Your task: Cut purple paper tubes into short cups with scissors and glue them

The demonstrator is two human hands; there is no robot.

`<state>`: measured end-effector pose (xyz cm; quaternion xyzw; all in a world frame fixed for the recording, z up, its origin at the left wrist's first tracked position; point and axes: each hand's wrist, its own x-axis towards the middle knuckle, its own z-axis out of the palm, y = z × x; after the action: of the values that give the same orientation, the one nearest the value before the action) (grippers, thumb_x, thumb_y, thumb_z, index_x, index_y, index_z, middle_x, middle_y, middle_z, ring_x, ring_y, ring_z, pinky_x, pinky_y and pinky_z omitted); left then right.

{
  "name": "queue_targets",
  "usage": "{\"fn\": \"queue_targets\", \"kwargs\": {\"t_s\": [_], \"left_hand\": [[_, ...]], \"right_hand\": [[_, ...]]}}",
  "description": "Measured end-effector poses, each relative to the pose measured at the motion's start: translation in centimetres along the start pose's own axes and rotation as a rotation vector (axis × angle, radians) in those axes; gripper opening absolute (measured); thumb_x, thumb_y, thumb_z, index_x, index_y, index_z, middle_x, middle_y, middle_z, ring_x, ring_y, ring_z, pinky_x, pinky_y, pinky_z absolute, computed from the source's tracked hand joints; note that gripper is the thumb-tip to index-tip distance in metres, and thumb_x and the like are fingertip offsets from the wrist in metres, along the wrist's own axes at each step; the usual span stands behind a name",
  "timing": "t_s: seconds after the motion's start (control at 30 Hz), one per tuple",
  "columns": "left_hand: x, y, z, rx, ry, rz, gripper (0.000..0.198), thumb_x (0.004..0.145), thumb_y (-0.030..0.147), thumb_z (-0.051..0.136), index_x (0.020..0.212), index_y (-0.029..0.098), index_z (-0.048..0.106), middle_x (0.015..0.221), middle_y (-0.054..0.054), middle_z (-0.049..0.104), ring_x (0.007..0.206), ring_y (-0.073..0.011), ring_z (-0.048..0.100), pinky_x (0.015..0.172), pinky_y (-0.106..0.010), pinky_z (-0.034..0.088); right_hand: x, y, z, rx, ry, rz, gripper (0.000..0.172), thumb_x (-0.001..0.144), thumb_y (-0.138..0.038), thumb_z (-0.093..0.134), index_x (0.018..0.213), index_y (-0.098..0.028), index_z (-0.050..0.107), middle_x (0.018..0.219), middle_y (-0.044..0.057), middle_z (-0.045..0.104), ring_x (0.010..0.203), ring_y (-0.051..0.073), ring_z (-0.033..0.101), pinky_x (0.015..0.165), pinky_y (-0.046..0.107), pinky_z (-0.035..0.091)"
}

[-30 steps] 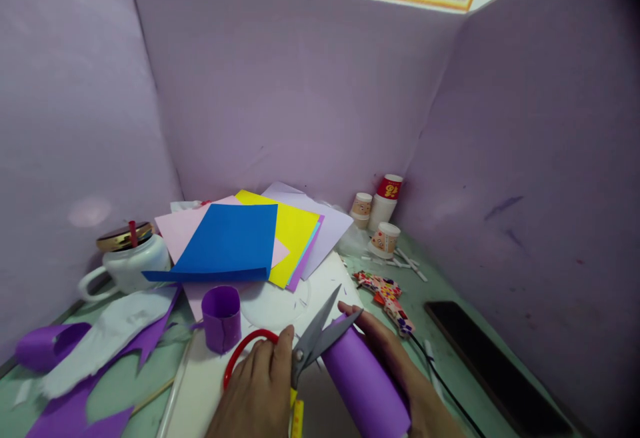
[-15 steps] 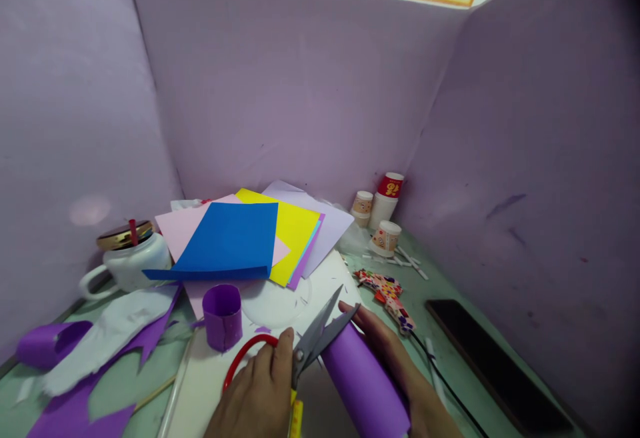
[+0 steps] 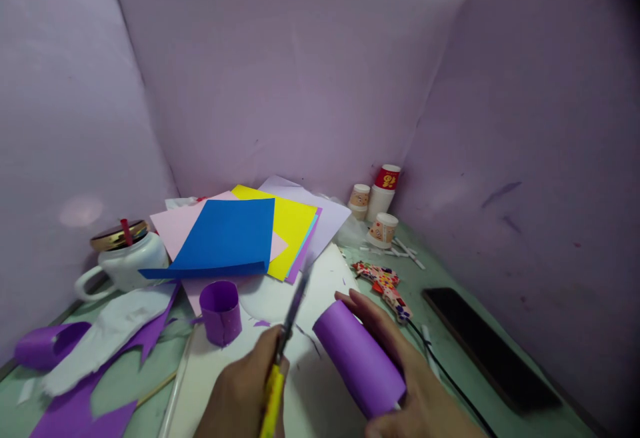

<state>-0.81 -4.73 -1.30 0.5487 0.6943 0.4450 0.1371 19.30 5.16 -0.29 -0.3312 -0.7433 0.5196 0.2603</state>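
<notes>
My left hand [image 3: 245,385] is closed around a pair of scissors [image 3: 273,395], seen edge-on with the yellow handle low and the blades pointing up, slightly blurred. The blades stand apart from the purple paper-covered cup [image 3: 357,358], which my right hand [image 3: 415,371] grips from its right side. It lies tilted, one end toward the upper left. Both hands are over a white board [image 3: 320,298] dotted with small purple scraps. Beside my left hand a short purple paper tube [image 3: 221,318] stands upright.
Coloured paper sheets [image 3: 230,231] are stacked at the back. To the left are a white mug [image 3: 133,261], a white cloth-like piece [image 3: 110,331] and purple offcuts [image 3: 70,405]. Paper cups [image 3: 383,230], a floral-patterned glue gun [image 3: 383,285] with a cord and a black phone [image 3: 490,345] lie right.
The scissors have come away from the cup's upper edge, moved left and turned edge-on. My right hand has tipped the cup and shifted its grip. The view has shifted slightly.
</notes>
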Motion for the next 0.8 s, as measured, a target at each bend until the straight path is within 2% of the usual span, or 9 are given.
{"fn": "queue_targets", "kwargs": {"t_s": [0.03,0.1,0.17,0.23,0.37,0.53,0.63,0.7,0.8], "left_hand": [[0.3,0.7,-0.2,-0.159,0.007,-0.144,0.022,0.089,0.035,0.044,0.104,0.023,0.055,0.057,0.002,0.063,0.042,-0.0131,0.057,0.042,-0.021,0.044],[0.9,1.9,-0.5,-0.5,-0.003,-0.419,0.033,0.082,0.048,0.057,0.101,0.022,0.051,0.059,0.004,0.064,0.034,-0.0098,0.05,0.035,-0.019,0.037],[1.3,2.6,-0.6,-0.723,-0.019,-0.551,0.043,0.074,0.052,0.067,0.098,0.02,0.05,0.062,0.003,0.066,0.039,-0.0113,0.055,0.037,-0.021,0.041],[1.5,2.8,-0.4,-0.794,-0.09,-0.622,0.048,0.069,0.056,0.07,0.093,0.019,0.052,0.056,0.005,0.061,0.039,-0.0118,0.054,0.037,-0.022,0.043],[1.1,2.5,0.0,-0.817,-0.241,-0.621,0.043,0.074,0.058,0.066,0.085,0.018,0.053,0.043,0.006,0.054,0.031,-0.0131,0.05,0.033,-0.023,0.041],[1.0,2.3,0.2,-0.864,-0.274,-0.6,0.04,0.074,0.05,0.069,0.092,0.018,0.052,0.034,0.004,0.052,0.024,-0.0168,0.046,0.028,-0.024,0.037],[1.4,2.4,0.3,-0.985,-0.243,-0.624,0.035,0.07,0.04,0.074,0.088,0.017,0.054,0.045,0.002,0.059,0.033,-0.0149,0.053,0.034,-0.023,0.042],[1.7,2.6,0.4,-1.063,-0.184,-0.645,0.03,0.07,0.035,0.074,0.086,0.016,0.056,0.059,-0.001,0.066,0.047,-0.0156,0.062,0.042,-0.023,0.048],[1.6,3.0,1.1,-1.182,-0.108,-0.656,0.021,0.072,0.028,0.07,0.086,0.016,0.06,0.076,-0.005,0.071,0.067,-0.0185,0.068,0.055,-0.026,0.054]], "right_hand": [[0.1,-0.1,-0.2,0.021,-0.03,0.003,0.122,0.044,-0.073,0.077,0.147,-0.028,0.029,0.153,0.014,0.034,0.137,0.04,0.033,0.112,0.053,0.025],[0.4,-0.3,-0.7,0.068,-0.123,-0.017,0.123,0.042,-0.074,0.077,0.146,-0.025,0.032,0.15,0.017,0.038,0.135,0.04,0.037,0.112,0.053,0.026],[0.6,-0.4,-1.0,0.112,-0.232,-0.035,0.123,0.044,-0.073,0.077,0.146,-0.021,0.031,0.148,0.019,0.041,0.134,0.039,0.04,0.111,0.054,0.027],[0.6,-0.3,-1.2,0.077,-0.327,-0.043,0.122,0.046,-0.066,0.081,0.147,-0.021,0.03,0.148,0.018,0.041,0.133,0.039,0.041,0.111,0.055,0.026],[0.4,-0.5,-0.9,-0.048,-0.399,-0.068,0.12,0.047,-0.05,0.088,0.148,-0.024,0.029,0.149,0.015,0.04,0.135,0.039,0.037,0.112,0.055,0.023],[0.4,-0.6,-0.6,0.087,-0.326,-0.127,0.116,0.048,-0.042,0.09,0.146,-0.026,0.031,0.145,0.015,0.045,0.133,0.036,0.042,0.11,0.054,0.029],[0.7,-0.3,-0.2,0.264,-0.226,-0.157,0.109,0.045,-0.042,0.091,0.139,-0.026,0.039,0.142,0.017,0.048,0.13,0.036,0.045,0.107,0.053,0.033],[0.8,-0.1,0.4,0.458,-0.164,-0.189,0.106,0.045,-0.043,0.092,0.136,-0.025,0.041,0.14,0.017,0.047,0.128,0.035,0.048,0.105,0.05,0.037],[0.6,-0.2,1.9,0.61,-0.051,-0.236,0.11,0.041,-0.034,0.095,0.135,-0.026,0.039,0.139,0.015,0.048,0.128,0.032,0.048,0.108,0.047,0.034]]}}
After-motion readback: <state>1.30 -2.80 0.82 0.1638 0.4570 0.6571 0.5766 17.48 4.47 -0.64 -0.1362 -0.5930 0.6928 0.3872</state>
